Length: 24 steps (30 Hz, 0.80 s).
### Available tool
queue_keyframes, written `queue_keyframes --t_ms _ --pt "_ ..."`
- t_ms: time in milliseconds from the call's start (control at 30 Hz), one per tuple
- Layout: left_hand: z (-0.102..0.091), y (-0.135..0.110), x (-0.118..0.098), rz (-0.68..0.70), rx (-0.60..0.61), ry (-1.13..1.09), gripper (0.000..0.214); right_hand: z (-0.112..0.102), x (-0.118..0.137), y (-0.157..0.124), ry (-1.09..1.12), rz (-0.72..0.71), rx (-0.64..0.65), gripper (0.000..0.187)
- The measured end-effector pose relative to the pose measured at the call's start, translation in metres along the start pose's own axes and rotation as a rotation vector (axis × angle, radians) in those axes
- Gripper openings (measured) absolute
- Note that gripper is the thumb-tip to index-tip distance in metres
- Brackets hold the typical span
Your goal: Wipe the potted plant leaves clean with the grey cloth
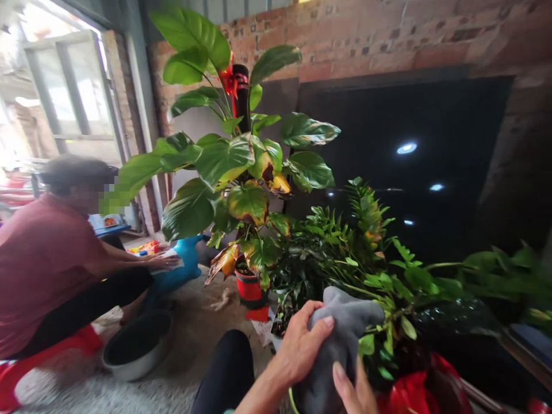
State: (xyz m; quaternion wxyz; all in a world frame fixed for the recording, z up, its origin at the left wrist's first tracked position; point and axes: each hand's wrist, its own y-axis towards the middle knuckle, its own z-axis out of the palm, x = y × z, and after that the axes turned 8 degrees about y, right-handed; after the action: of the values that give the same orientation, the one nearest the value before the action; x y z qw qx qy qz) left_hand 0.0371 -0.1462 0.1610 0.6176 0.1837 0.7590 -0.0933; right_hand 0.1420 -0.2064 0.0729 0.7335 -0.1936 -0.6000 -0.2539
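A damp-looking grey cloth (336, 339) is bunched up in front of me, low and right of centre. My left hand (302, 342) is closed on its left side, with the thumb laid over the folds. At the bottom edge, my right hand (354, 388) is against the lower part of the cloth, thumb and finger on it; the rest of that hand is cut off. Just behind the cloth spread the leaves of a low green plant (383, 287). Below it, a thin yellow-green rim shows, mostly covered.
A tall potted plant (224, 155) with some browned leaves stands in a red pot (250, 287). To the left, a person (52, 253) sits on a red stool (12, 379), hands by a blue object (186, 261). A grey basin (138, 345) is on the floor. Red wrapping (414, 391) lies lower right.
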Motion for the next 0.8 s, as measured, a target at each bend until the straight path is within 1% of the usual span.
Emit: queue_keyframes --t_ms 33,100,167,233,333,433,467,533,600,633,667,700,733,800 --pt "0.009 -0.002 0.002 -0.035 -0.024 -0.112 0.039 0.004 0.003 0.003 0.008 0.011 -0.02 0.083" --pt "0.022 -0.005 0.006 -0.133 -0.041 -0.35 0.039 0.008 0.011 0.006 0.043 0.033 -0.004 0.088" --pt "0.028 -0.004 0.008 -0.22 -0.016 -0.538 0.04 0.01 0.02 0.008 0.087 0.073 0.041 0.088" --pt "0.028 0.0 0.01 -0.267 -0.003 -0.643 0.04 0.011 0.027 0.009 0.12 0.092 0.07 0.084" --pt "0.024 0.009 0.017 -0.29 0.003 -0.711 0.038 0.01 0.031 0.012 0.125 0.097 0.077 0.074" --pt "0.022 0.016 0.027 -0.298 0.017 -0.732 0.038 0.009 0.025 0.016 0.107 0.09 0.088 0.066" --pt "0.021 0.018 0.029 -0.295 0.025 -0.735 0.038 0.009 0.023 0.017 0.088 0.088 0.079 0.063" --pt "0.018 0.022 0.032 -0.274 0.054 -0.745 0.04 0.008 0.022 0.021 0.031 0.093 0.021 0.058" --pt "0.013 0.027 0.035 -0.238 0.088 -0.714 0.04 0.008 0.028 0.029 -0.031 0.114 -0.001 0.056" --pt "0.009 0.031 0.037 -0.213 0.085 -0.672 0.04 0.009 0.035 0.035 -0.046 0.111 -0.007 0.057" --pt "0.005 0.036 0.04 -0.186 0.056 -0.611 0.039 0.01 0.044 0.043 -0.045 0.096 -0.026 0.058" --pt "-0.001 0.041 0.045 -0.161 0.0 -0.531 0.039 0.013 0.056 0.051 -0.031 0.066 -0.066 0.059" --pt "-0.006 0.046 0.052 -0.134 -0.085 -0.442 0.039 0.017 0.068 0.061 -0.006 0.025 -0.126 0.061" --pt "-0.018 0.059 0.068 -0.06 -0.316 -0.273 0.034 0.03 0.091 0.082 0.076 -0.073 -0.27 0.063"
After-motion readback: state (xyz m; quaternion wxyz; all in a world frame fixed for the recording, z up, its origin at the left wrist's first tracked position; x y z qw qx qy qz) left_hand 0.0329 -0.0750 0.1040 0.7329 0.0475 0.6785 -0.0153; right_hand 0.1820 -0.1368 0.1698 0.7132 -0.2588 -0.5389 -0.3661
